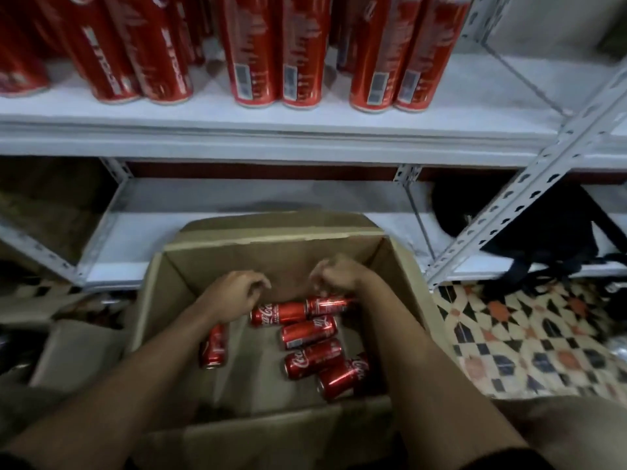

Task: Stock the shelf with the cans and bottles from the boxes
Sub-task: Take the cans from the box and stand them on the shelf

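An open cardboard box (271,256) stands on the floor before the white shelf (271,130). Several red cola cans lie on their sides inside it: one at the left (213,347), the others in a cluster at the right (310,332). Both my hands are down inside the box. My left hand (237,293) hovers with loosely curled fingers just above the end of one can (276,313) and holds nothing. My right hand (334,274) hangs with curled fingertips over the farthest can (327,305); whether it touches that can is unclear. Several tall red cans (254,52) stand on the shelf above.
A lower shelf board (217,239) runs behind the box. A slanted perforated metal upright (529,188) crosses at the right. A black bag (543,232) sits on the lower shelf at the right. Patterned floor tiles (529,337) lie to the right. Another cardboard piece (78,351) lies at the left.
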